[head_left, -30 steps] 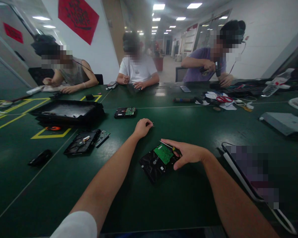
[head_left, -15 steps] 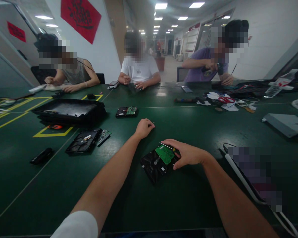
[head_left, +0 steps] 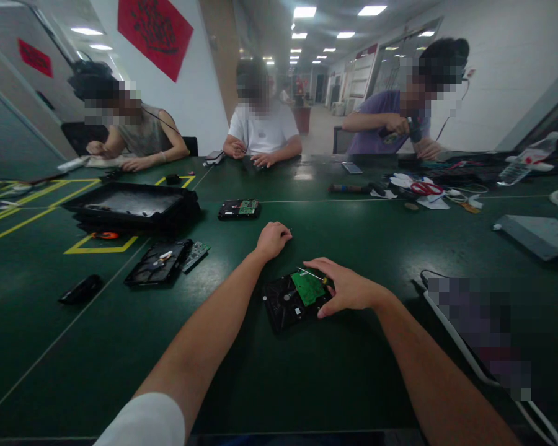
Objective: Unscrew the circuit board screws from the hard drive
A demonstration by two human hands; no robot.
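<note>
A black hard drive [head_left: 288, 302] with a green circuit board [head_left: 307, 287] on top lies on the green table in front of me. My right hand [head_left: 346, 287] rests on the drive's right side, fingers curled round a thin screwdriver [head_left: 312, 274] with a dark and yellow handle. My left hand [head_left: 272, 239] is stretched out beyond the drive, fingers pinched together on the table top over something too small to make out.
A black tray [head_left: 130, 207] stands at the left, with an opened drive [head_left: 158, 262] and loose board in front of it. Another hard drive [head_left: 239, 209] lies mid-table. Three people work at the far side. Scissors [head_left: 424, 187] and tools lie at the right.
The hard drive has tipped down flatter onto the table under my right hand. My left hand has stayed pinched at almost the same spot.
</note>
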